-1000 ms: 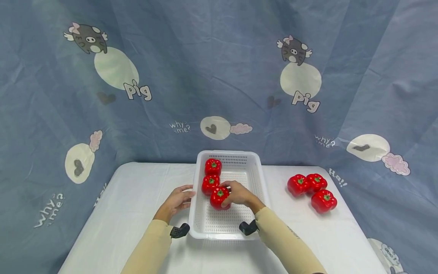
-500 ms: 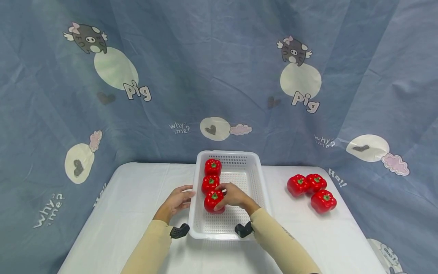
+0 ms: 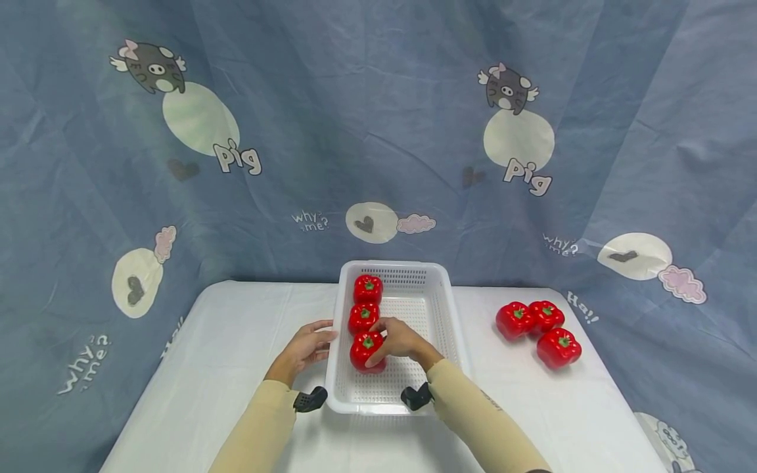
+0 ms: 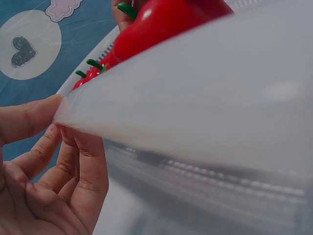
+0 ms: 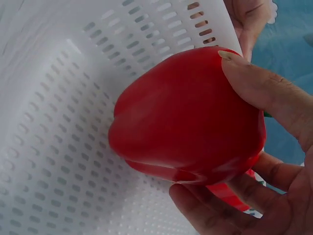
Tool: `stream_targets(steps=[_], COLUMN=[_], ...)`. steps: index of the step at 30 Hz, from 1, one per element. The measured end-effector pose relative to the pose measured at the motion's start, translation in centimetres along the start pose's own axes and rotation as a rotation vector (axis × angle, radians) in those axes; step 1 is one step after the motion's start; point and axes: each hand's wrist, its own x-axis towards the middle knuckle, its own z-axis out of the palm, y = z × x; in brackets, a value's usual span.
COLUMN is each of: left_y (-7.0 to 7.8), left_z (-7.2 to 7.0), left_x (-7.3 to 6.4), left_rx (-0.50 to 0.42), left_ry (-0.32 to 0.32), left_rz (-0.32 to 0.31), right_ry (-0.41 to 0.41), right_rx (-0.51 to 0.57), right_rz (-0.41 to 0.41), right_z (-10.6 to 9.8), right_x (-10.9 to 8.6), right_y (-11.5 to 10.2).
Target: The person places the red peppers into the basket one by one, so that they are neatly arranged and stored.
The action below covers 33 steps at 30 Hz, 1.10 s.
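My right hand (image 3: 399,340) grips a red bell pepper (image 3: 365,353) inside the white plastic basket (image 3: 455,328). In the right wrist view the thumb lies on one side of this pepper (image 5: 186,117) and the fingers on the other. It sits by the basket's left wall, in front of a second bell pepper (image 3: 363,316) and a third bell pepper (image 3: 368,289) that form a row towards the back. At the basket's left rim, my left hand (image 3: 305,347) pinches the edge; the left wrist view has its thumb above the rim (image 4: 73,100) and fingers below.
Three more red peppers lie together on the white table (image 3: 248,341), right of the basket: a left pepper (image 3: 513,320), a back pepper (image 3: 547,316) and a front pepper (image 3: 558,348). A blue printed curtain (image 3: 284,98) hangs behind the table.
My right hand has carried its bell pepper left and slightly towards me, to the basket's left side. The left hand has stayed at the rim.
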Motion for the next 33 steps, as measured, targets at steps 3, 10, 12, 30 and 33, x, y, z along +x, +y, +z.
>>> stream_targets(steps=[3, 10, 12, 30, 33], left_y=[0.1, 0.2, 0.2, 0.0, 0.0], left_z=[0.0, 0.0, 0.0, -0.1, -0.1], left_x=[0.0, 0.1, 0.1, 0.2, 0.2], left_rx=[-0.006, -0.006, -0.002, -0.01, -0.011], left_ry=[0.003, -0.003, -0.007, -0.001, -0.002], left_rz=[-0.002, 0.002, 0.004, -0.019, -0.023], right_ry=[-0.019, -0.049, -0.063, -0.159, -0.142], right_rx=[0.0, -0.017, -0.019, -0.073, -0.078], right_rz=[0.006, 0.006, 0.013, 0.07, 0.075], right_z=[0.0, 0.2, 0.3, 1.0, 1.2], right_x=[0.0, 0.4, 0.4, 0.5, 0.5], right_y=[-0.1, -0.2, -0.2, -0.4, -0.3])
